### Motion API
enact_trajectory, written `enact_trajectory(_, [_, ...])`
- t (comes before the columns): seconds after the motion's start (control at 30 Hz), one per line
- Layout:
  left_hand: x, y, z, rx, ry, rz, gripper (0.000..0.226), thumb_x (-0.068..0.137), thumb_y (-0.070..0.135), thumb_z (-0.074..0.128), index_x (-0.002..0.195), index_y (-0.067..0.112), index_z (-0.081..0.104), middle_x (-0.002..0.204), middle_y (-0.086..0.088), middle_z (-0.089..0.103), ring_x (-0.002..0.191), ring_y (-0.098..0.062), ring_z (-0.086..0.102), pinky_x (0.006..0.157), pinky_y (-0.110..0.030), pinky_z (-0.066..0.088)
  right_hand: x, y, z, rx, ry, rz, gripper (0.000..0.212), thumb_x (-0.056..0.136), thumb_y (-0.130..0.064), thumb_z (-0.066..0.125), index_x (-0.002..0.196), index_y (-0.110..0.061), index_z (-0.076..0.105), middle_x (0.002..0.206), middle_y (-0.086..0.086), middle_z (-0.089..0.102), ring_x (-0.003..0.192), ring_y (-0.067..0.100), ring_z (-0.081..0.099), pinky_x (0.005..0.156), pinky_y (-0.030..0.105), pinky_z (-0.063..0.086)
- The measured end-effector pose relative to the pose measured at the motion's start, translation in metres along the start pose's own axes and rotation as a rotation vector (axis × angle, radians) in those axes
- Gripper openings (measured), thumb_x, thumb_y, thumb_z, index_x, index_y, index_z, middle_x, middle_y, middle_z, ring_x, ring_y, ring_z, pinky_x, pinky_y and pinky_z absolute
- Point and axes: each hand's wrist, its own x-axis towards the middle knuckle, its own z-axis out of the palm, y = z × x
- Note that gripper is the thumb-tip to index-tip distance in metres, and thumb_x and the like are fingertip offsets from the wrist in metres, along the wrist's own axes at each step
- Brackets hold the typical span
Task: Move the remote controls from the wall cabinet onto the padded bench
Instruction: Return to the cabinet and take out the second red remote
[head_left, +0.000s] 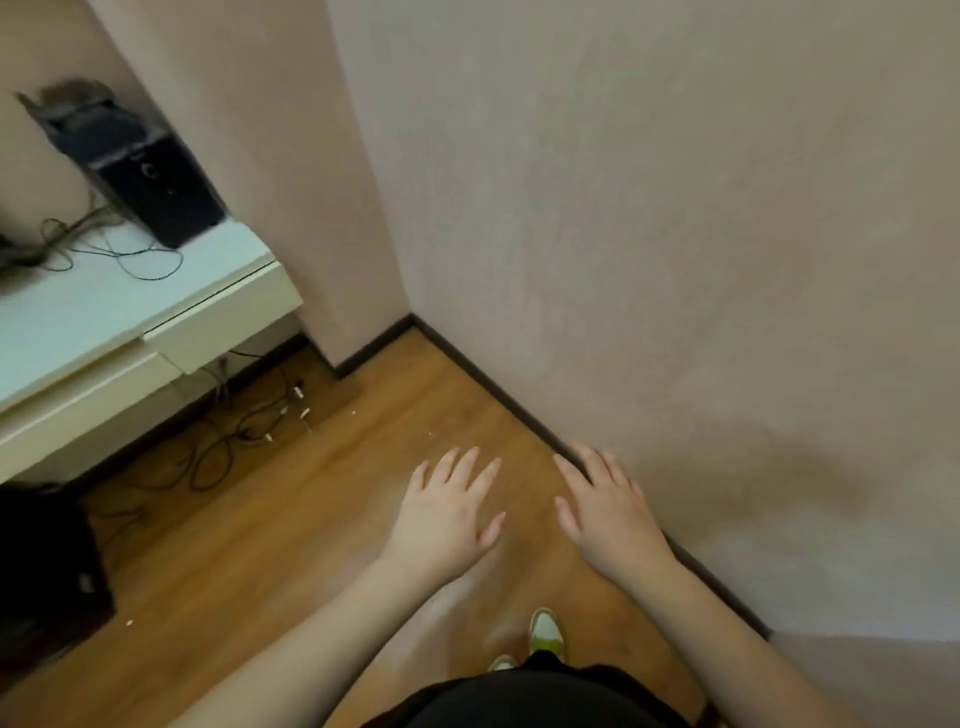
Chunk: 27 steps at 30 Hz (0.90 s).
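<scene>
A wooden floor met pale pinkish walls at an inside corner, with a dark skirting board running along the base. The person stood close to that corner, looking down.

Neither a remote control nor a padded bench showed anywhere in the view, so how the remotes looked and where they lay could not be told. The only furniture in sight was one white unit at the left, with two drawer fronts along its near edge; whether it was the cabinet of the task could not be told.

On its top stood one black box-shaped device, blurred, with thin dark cables trailing across the white surface beside it. More cables lay tangled on the floor beneath the unit, some ending in small white plugs. One dark object sat on the floor at the far left edge, too dim to identify.

Two bare hands were held out over the floor, palms down. The left hand had its fingers straight and slightly spread, holding nothing. The right hand was likewise flat, fingers straight and a little apart, near the skirting board and holding nothing. Two shoes with white and green toes showed below.
</scene>
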Motion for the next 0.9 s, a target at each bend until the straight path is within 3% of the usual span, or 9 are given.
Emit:
enact_trajectory(0.23, [0.011, -0.039, -0.022, -0.004, 0.03, -0.311, 0.065, 0.093, 0.062, 0.026, 0.151, 0.034, 0.015, 0.159, 0.0, 0.023, 0.146, -0.022, 0.017, 0.118, -0.049, 0.014, 0.076, -0.019, -0.016, -0.012, -0.043, -0.22, 0.054, 0.097, -0.042, 0.035, 0.148, -0.028, 0.028, 0.157, -0.002, 0.02, 0.146, 0.021, 0.011, 0.115, 0.04, 0.02])
enact_trajectory(0.33, [0.005, -0.065, -0.034, -0.016, 0.079, -0.408, 0.064, 0.094, 0.059, 0.029, 0.15, 0.035, 0.015, 0.157, 0.001, 0.026, 0.145, -0.021, 0.02, 0.117, -0.048, 0.02, 0.104, -0.047, -0.018, -0.031, -0.047, -0.346, 0.052, 0.097, -0.04, 0.037, 0.147, -0.027, 0.032, 0.157, -0.001, 0.024, 0.145, 0.021, 0.014, 0.115, 0.04, 0.019])
enact_trajectory(0.43, [-0.006, -0.102, -0.048, -0.009, 0.144, -0.478, 0.062, 0.094, 0.057, 0.033, 0.15, 0.035, 0.017, 0.155, 0.0, 0.031, 0.142, -0.021, 0.026, 0.114, -0.047, 0.028, 0.134, -0.09, -0.022, -0.035, -0.073, -0.442, 0.052, 0.098, -0.042, 0.034, 0.148, -0.03, 0.028, 0.158, -0.003, 0.021, 0.146, 0.018, 0.011, 0.116, 0.039, 0.013])
enact_trajectory(0.6, [-0.036, -0.17, -0.063, -0.016, 0.199, -0.612, 0.064, 0.092, 0.063, 0.027, 0.149, 0.036, 0.02, 0.156, 0.001, 0.028, 0.145, -0.022, 0.021, 0.115, -0.053, 0.021, 0.17, -0.173, -0.028, -0.1, -0.061, -0.579, 0.054, 0.098, -0.045, 0.032, 0.149, -0.03, 0.025, 0.158, -0.004, 0.021, 0.146, 0.018, 0.011, 0.117, 0.039, 0.012])
enact_trajectory(0.9, [-0.118, -0.294, -0.077, -0.094, 0.284, -0.785, 0.063, 0.091, 0.064, 0.023, 0.148, 0.038, 0.023, 0.158, 0.004, 0.025, 0.146, -0.02, 0.017, 0.117, -0.052, 0.017, 0.195, -0.333, -0.009, -0.061, -0.078, -0.712, 0.053, 0.098, -0.042, 0.036, 0.148, -0.029, 0.027, 0.155, -0.004, 0.027, 0.145, 0.017, 0.017, 0.118, 0.039, 0.018])
